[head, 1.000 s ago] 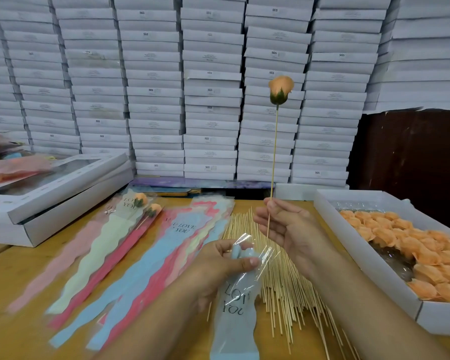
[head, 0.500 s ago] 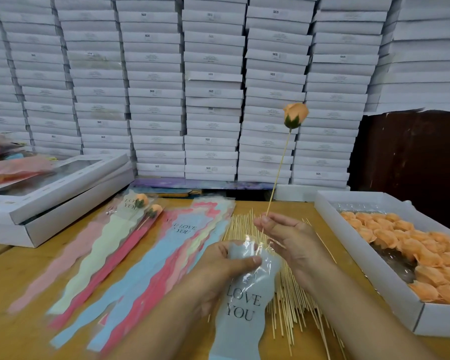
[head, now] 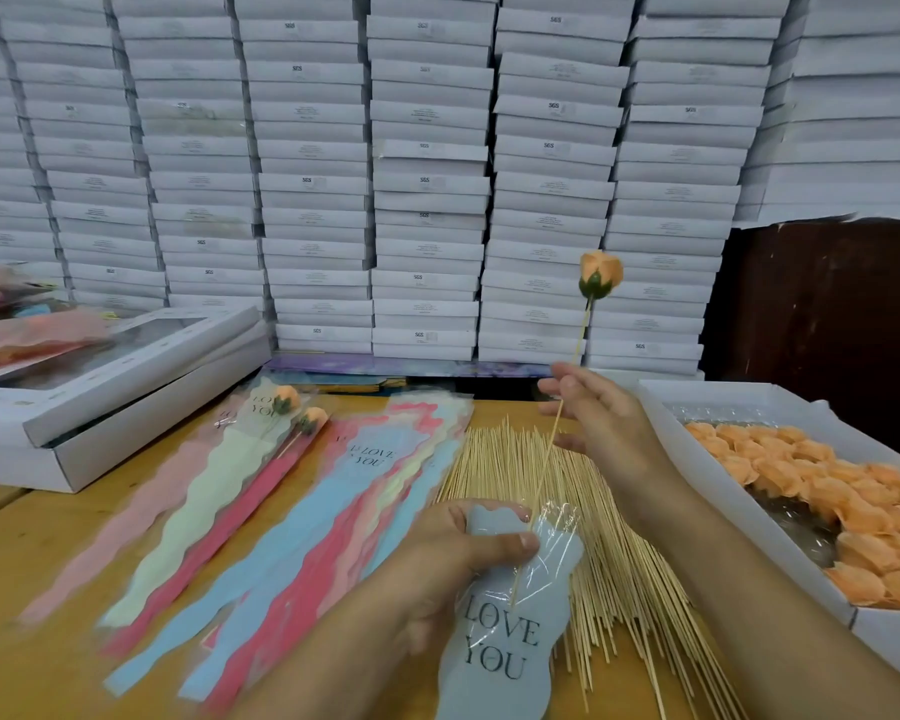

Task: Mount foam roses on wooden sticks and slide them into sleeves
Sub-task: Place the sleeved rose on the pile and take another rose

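An orange foam rose with a green base sits on top of a thin wooden stick. My right hand pinches that stick at its middle, tilted left at the bottom. The stick's lower end is inside the open mouth of a pale blue sleeve printed "LOVE YOU". My left hand grips the sleeve near its top, thumb over the clear front film. Both hands are above a pile of loose wooden sticks.
A white box of orange foam roses stands at the right. Several empty coloured sleeves lie fanned out on the wooden table, and two sleeved roses lie further left. A windowed white box is at left. Stacked white boxes fill the back.
The rose and stick have come down and to the right. The stick's lower end has entered the sleeve mouth. My right hand has slid up the stick and away from the sleeve.
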Action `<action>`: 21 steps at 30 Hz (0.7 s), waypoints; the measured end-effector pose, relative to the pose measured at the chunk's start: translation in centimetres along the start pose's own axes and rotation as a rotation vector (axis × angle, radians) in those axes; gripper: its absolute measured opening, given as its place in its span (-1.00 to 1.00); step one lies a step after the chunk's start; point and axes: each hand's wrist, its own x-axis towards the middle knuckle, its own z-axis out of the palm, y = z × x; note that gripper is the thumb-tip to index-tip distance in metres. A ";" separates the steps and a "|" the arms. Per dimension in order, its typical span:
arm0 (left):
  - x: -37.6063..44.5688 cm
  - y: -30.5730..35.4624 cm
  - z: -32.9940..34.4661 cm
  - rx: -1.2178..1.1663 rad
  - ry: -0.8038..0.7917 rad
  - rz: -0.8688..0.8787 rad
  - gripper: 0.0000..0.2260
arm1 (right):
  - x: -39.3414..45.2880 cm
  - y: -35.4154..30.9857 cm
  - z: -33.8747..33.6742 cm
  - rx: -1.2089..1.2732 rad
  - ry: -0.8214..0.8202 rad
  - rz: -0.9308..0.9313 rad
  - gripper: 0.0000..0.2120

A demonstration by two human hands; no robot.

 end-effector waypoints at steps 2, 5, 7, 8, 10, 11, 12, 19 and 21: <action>-0.1 0.3 0.1 -0.013 -0.016 0.002 -0.63 | -0.6 0.4 -0.1 -0.045 -0.052 -0.010 -0.74; -0.2 0.9 0.3 -0.037 -0.004 0.021 -0.49 | -2.4 1.3 0.2 -0.090 -0.159 -0.015 -0.76; -0.3 1.3 0.3 -0.036 -0.007 0.037 -0.51 | -3.5 1.8 0.5 -0.105 -0.213 -0.022 -0.76; -0.3 1.4 0.3 -0.033 -0.016 0.044 -0.57 | -3.9 2.1 0.7 -0.105 -0.227 -0.028 -0.74; -0.4 1.3 0.3 -0.018 -0.036 0.052 -0.71 | -4.2 2.3 0.7 -0.098 -0.229 -0.038 -0.73; -0.4 1.2 0.2 -0.010 -0.039 0.052 -0.77 | -4.2 2.3 0.6 -0.093 -0.221 -0.044 -0.72; -0.4 1.2 0.1 -0.003 -0.041 0.051 -0.81 | -4.0 2.1 0.6 -0.084 -0.206 -0.050 -0.73; -0.7 0.8 0.1 0.036 -0.039 0.032 -0.89 | -1.5 0.6 -0.3 0.019 -0.079 -0.008 -0.75; -0.7 0.9 0.0 0.020 -0.033 0.028 -0.80 | -1.7 0.7 -0.4 0.005 -0.084 -0.005 -0.74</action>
